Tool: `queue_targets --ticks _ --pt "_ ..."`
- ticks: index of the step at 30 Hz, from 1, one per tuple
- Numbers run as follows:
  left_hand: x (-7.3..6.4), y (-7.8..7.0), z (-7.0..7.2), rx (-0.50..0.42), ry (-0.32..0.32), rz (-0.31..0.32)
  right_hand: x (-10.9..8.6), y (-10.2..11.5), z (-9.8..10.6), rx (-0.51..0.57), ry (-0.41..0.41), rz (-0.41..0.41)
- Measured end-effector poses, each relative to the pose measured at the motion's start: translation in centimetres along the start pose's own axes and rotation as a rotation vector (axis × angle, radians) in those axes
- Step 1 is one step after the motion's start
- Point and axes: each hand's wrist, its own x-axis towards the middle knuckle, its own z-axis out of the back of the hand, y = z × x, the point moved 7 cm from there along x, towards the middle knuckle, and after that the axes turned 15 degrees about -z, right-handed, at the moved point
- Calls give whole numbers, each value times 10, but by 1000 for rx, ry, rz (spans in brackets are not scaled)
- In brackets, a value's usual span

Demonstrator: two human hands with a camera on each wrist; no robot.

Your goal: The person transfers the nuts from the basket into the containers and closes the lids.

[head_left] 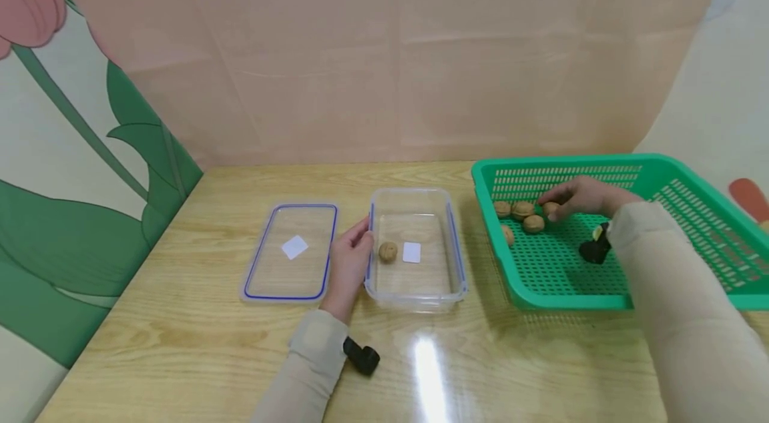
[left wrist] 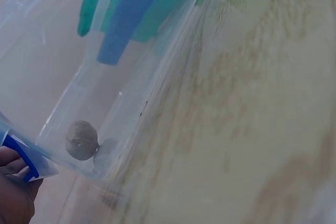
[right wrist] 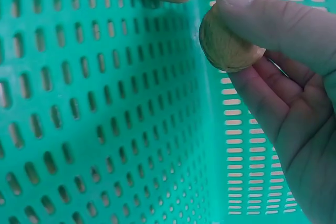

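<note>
In the right wrist view a walnut (right wrist: 226, 43) is pinched between the thumb and fingers of my right hand (right wrist: 299, 72). The head view has this right hand (head_left: 583, 199) inside the green basket (head_left: 571, 303), beside several other walnuts (head_left: 533, 223) at its left end. My left hand (head_left: 350, 259) grips the left rim of a clear plastic container (head_left: 435, 276). A single walnut (head_left: 388, 251) lies in the container near that hand, and it shows in the left wrist view as a grey-brown ball (left wrist: 82, 140).
A clear lid (head_left: 264, 276) with a blue seal lies left of the container, bearing a white square (head_left: 295, 247). Another white square (head_left: 411, 252) appears at the container's bottom. Small black cameras (head_left: 362, 356) sit on both wrists. A pinkish sheet (head_left: 384, 63) hangs behind the wooden table (head_left: 180, 316).
</note>
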Motion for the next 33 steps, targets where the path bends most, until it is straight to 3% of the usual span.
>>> queue_targets --ticks 9,20,33 --pt "0 -2 1 5 5 -12 -10 9 11 29 -6 22" --pt "2 -2 1 11 -7 -43 -12 41 16 85 -55 31" --pt "0 -1 0 -5 -3 -18 -19 82 17 216 -94 76"
